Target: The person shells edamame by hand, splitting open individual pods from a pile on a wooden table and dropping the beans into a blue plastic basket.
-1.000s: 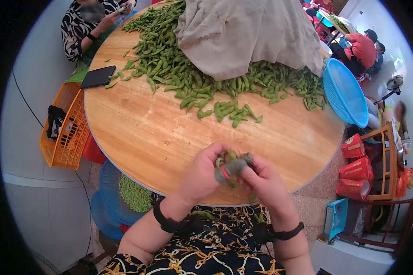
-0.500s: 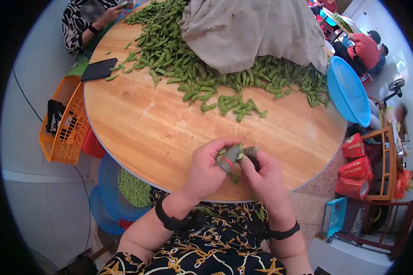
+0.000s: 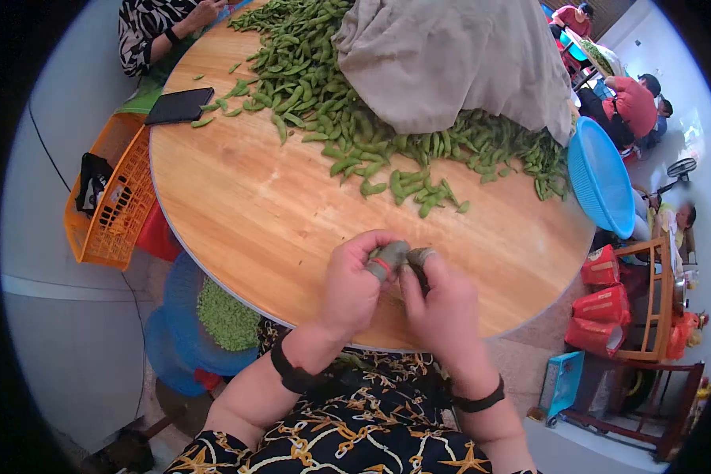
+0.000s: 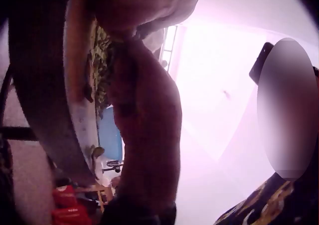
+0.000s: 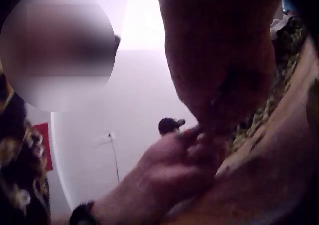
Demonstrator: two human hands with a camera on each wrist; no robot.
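Observation:
Above the near edge of the round wooden table, my left hand (image 3: pixel 354 283) and right hand (image 3: pixel 444 300) meet at thumbs and fingertips. Both have curled fingers pinching an edamame pod, which the fingers almost wholly hide. A grey-green sleeve with a red band (image 3: pixel 380 265) covers the left thumb. Dark ribbed covers (image 3: pixel 420 256) sit on right fingers. Beyond the hands lie loose edamame pods (image 3: pixel 426 193), in front of a large pod heap (image 3: pixel 308 87) partly under a grey cloth (image 3: pixel 458 63). Both wrist views show the hands dark, fingertips together.
Shelled beans (image 3: pixel 227 314) fill part of a blue basket (image 3: pixel 183 288) below the table's left edge. A black phone (image 3: pixel 179 106) lies near an orange crate (image 3: pixel 118 197). At the right edge leans a blue basin (image 3: pixel 600 178). Another person (image 3: pixel 152 35) sits at the far left.
The green pod seen between my thumbs half a second ago is now hidden. My hands have drawn closer together and turned slightly. The head view has shifted a little.

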